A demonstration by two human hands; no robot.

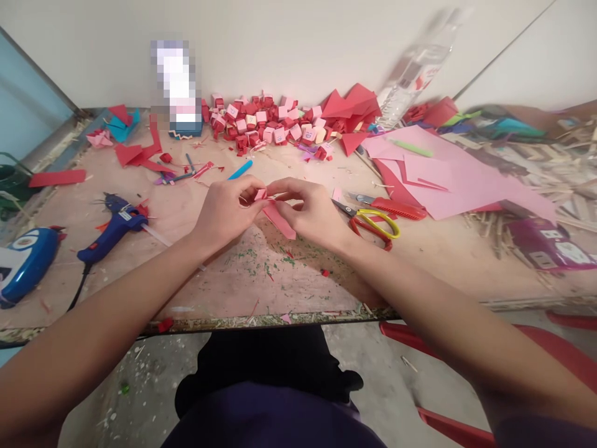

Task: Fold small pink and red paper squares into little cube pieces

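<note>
Both hands meet over the middle of the wooden table, pinching a pink paper strip (pixel 280 224). My left hand (pixel 233 208) grips its upper end, where a small folded part shows between thumb and fingers. My right hand (pixel 310 208) is closed on the same end from the other side, fingertips almost touching the left ones. The strip's loose end slants down toward me, under the right hand. Scissors (pixel 373 225) with yellow and red handles and a red utility knife (pixel 396 206) lie just right of my right hand. A blue stick (pixel 240 170) lies behind my left hand.
Small pink and red folded paper pieces (pixel 268 124) are heaped against the wall. A blue glue gun (pixel 114 227) and a blue-and-white object (pixel 30 264) lie left. Pink paper sheets (pixel 466 171), a plastic bottle (pixel 415 74) and wooden sticks (pixel 569 168) are at right.
</note>
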